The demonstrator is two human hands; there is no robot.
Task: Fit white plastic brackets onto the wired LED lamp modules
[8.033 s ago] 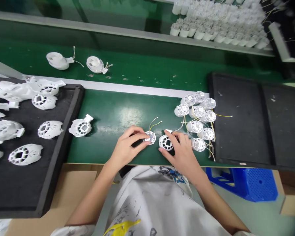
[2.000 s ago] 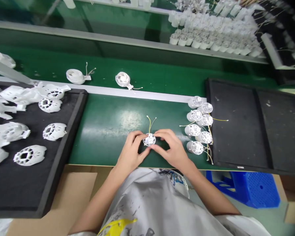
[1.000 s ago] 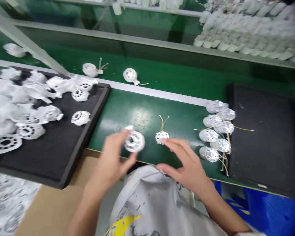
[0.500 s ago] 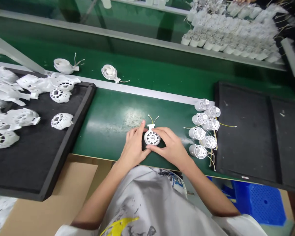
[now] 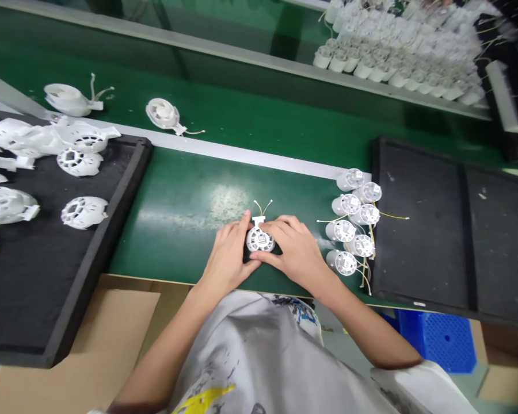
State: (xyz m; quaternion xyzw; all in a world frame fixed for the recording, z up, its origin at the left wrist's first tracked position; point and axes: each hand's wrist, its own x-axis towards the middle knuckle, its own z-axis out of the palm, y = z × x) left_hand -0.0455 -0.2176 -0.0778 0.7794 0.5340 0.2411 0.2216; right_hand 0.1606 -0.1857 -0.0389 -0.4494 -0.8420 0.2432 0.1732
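Between my two hands, over the green bench top near its front edge, is a round white slotted fan housing (image 5: 260, 240) with a small tab and two thin wires pointing away from me. My left hand (image 5: 229, 251) grips its left side, thumb and fingers curved round the rim. From the right, my right hand (image 5: 294, 248) holds it too, thumb at the near edge and index finger by the tab. Parts of the rim are hidden behind my fingers. To the right stand several white cylindrical parts (image 5: 344, 231) with wires, grouped in two rows.
A black tray (image 5: 30, 299) with several white plastic shells (image 5: 84, 212) lies at left. Two fan units (image 5: 163, 114) (image 5: 69, 100) rest beyond the pale strip. Another black tray (image 5: 423, 241) is at right. Many white parts (image 5: 384, 63) crowd the far shelf. A blue stool (image 5: 449, 342) stands below.
The view has shifted, so the left tray and fan units sit farther left. Both hands keep their hold on the housing, whose slotted face looks slightly turned.
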